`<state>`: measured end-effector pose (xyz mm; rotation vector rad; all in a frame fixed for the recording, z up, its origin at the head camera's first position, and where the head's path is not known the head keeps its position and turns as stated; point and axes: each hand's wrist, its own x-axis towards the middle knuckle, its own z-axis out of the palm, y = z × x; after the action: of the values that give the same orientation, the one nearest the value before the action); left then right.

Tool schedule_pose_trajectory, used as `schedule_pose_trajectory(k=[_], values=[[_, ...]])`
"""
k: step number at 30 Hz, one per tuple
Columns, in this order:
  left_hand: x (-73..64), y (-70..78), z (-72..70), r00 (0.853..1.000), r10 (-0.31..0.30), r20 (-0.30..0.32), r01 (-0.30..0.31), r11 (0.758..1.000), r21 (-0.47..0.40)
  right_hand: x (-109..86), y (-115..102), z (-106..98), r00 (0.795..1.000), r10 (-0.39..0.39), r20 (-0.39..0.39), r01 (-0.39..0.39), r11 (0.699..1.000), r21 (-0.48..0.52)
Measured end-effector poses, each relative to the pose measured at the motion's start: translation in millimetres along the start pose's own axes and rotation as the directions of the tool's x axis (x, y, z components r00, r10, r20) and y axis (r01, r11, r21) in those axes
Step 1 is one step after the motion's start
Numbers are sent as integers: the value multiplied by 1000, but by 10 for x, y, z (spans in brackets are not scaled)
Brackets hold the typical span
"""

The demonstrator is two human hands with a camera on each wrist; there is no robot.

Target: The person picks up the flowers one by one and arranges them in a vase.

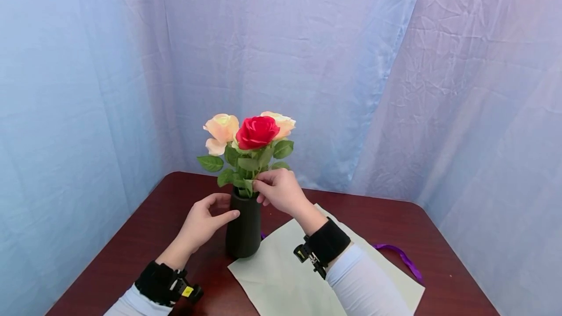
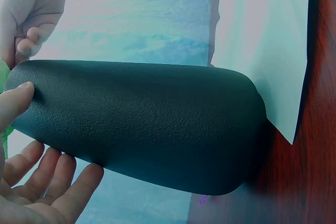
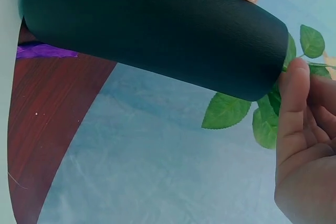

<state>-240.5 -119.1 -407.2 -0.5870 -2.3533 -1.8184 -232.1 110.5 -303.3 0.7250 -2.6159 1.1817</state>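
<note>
A black vase [image 1: 243,228] stands upright on the dark wood table, with roses in its mouth. One is a red rose [image 1: 257,133]; peach roses [image 1: 221,128] flank it, above green leaves [image 1: 249,164]. Around the upper part of the vase is my left hand [image 1: 203,219], thumb on the near side and fingers along the other. In the left wrist view its thumb [image 2: 21,100] lies on the vase wall. At the mouth, my right hand [image 1: 280,190] pinches a leafy rose stem between thumb and forefinger. The right wrist view has that thumb [image 3: 295,85] right beside the rim.
A pale green sheet of wrapping paper [image 1: 285,267] lies under my right forearm, its corner near the vase base. Purple ribbon [image 1: 401,257] pokes out beyond the paper. Light blue curtains [image 1: 281,52] hang behind the table [image 1: 197,262].
</note>
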Motion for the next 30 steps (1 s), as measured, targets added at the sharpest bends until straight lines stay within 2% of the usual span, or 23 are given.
schedule_pose_trajectory(k=[10,19,30], values=[[2,14,4,1000,3,-4,-3,1000,-3,11,8,26,999,-52,-13,51,996,-75],[-8,28,7,1000,0,-2,0,1000,13,66,-24,77,998,-63,-28,59,992,-115],[-31,41,9,1000,1,-2,-1,1000,6,36,-8,115,999,23,-33,-25,998,-62]])
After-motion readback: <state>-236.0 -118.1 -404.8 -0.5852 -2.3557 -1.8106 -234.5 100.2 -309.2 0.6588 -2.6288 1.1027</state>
